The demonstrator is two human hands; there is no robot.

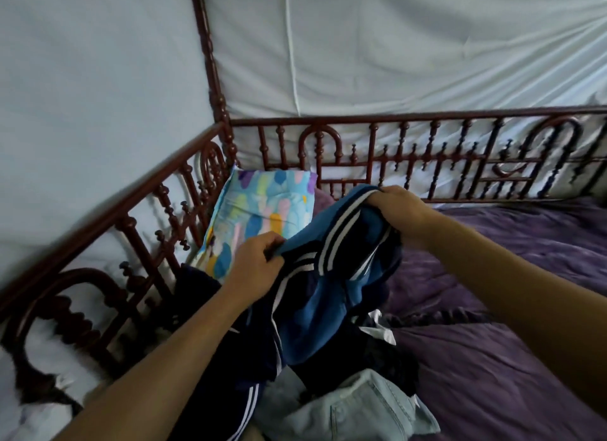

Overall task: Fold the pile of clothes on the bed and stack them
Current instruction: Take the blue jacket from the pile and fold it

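A blue and navy garment with white stripes (328,276) hangs lifted above the bed. My left hand (254,264) pinches its edge on the left side. My right hand (399,209) grips the striped top edge higher up on the right. Below the lifted garment lies the pile of clothes: a navy striped piece (236,391), a pale light-blue denim piece (354,411), dark fabric (387,358) and a scrap of white cloth (381,329).
The bed has a purple cover (492,358). A colourful patterned pillow (259,217) leans in the far left corner. A carved dark red wooden railing (427,154) runs along the back and left sides, with white netting (394,46) behind it.
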